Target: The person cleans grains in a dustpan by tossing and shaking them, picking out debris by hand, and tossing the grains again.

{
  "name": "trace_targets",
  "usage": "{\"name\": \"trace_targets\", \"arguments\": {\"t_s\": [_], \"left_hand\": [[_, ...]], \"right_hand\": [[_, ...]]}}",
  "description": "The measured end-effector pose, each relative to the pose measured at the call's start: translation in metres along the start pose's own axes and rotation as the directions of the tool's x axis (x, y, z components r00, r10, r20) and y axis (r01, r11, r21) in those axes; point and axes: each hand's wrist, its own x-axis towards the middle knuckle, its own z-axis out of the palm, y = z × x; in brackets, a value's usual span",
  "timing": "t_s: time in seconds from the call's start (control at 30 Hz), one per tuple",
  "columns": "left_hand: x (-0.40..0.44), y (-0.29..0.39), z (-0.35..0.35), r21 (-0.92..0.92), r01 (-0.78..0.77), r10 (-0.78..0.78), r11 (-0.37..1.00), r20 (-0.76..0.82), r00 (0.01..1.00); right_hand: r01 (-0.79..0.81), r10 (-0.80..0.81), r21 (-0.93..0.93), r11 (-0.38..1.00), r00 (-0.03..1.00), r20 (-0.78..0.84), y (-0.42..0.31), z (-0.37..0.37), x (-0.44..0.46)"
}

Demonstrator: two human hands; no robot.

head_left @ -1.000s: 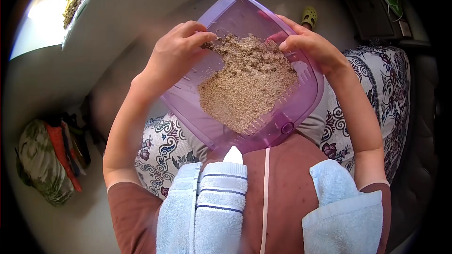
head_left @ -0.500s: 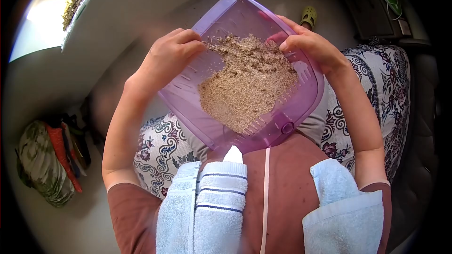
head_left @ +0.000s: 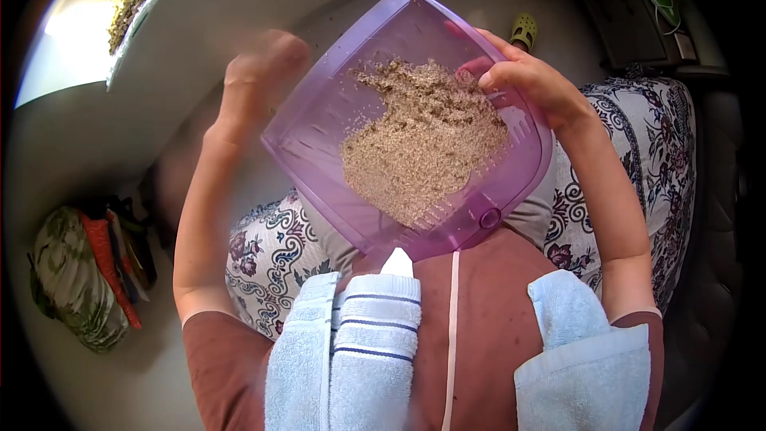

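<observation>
A translucent purple tray (head_left: 319, 124) is tilted above my lap, with a heap of pale grain (head_left: 423, 152) mixed with darker bits inside it. My right hand (head_left: 527, 76) grips the tray's upper right side, thumb inside and fingers behind the wall. Off the tray's upper left edge, my left hand (head_left: 271, 56) is raised in the air and blurred, its fingers curled together. Whether anything is in those fingers is too blurred to tell.
A patterned cover (head_left: 630, 136) lies on the seat beneath me. At the lower left are a camouflage bag (head_left: 76, 279) and a red item (head_left: 104, 251). A green clog (head_left: 523, 29) is beyond the tray. Dark furniture (head_left: 622, 24) stands upper right.
My left hand has left the tray's upper left area and moved up and left. The tray has shifted very slightly; my right hand still holds it.
</observation>
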Motion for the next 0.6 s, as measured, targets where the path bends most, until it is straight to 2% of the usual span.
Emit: {"name": "trace_targets", "arguments": {"t_s": [0.1,0.17,0.3,0.4,0.5,0.6], "left_hand": [[0.012,0.036,0.003,-0.188,-0.143,0.148,0.972,0.01,0.989],[0.02,0.045,0.01,-0.194,-0.168,0.18,0.967,0.047,0.983],[0.03,0.054,0.021,-0.119,-0.248,0.26,0.961,0.102,0.96],[0.035,0.052,0.023,-0.14,-0.292,0.313,0.946,0.163,0.936],[0.037,0.05,0.028,-0.165,-0.382,0.404,0.909,0.123,0.907],[0.038,0.052,0.025,-0.209,-0.323,0.35,0.923,0.111,0.93]], "right_hand": [[0.005,-0.005,-0.011,1.0,1.0,0.015,0.0,-0.001,0.003],[0.004,-0.004,0.014,1.0,1.0,0.015,0.001,-0.001,0.001],[0.011,-0.01,-0.066,0.998,1.0,0.015,0.009,-0.006,0.003],[0.018,-0.016,-0.077,0.997,1.0,0.023,0.011,-0.01,0.004],[0.016,-0.014,-0.078,0.997,1.0,0.018,0.011,-0.011,0.003],[0.002,-0.003,-0.044,0.999,1.0,-0.017,0.011,-0.01,0.001]]}}
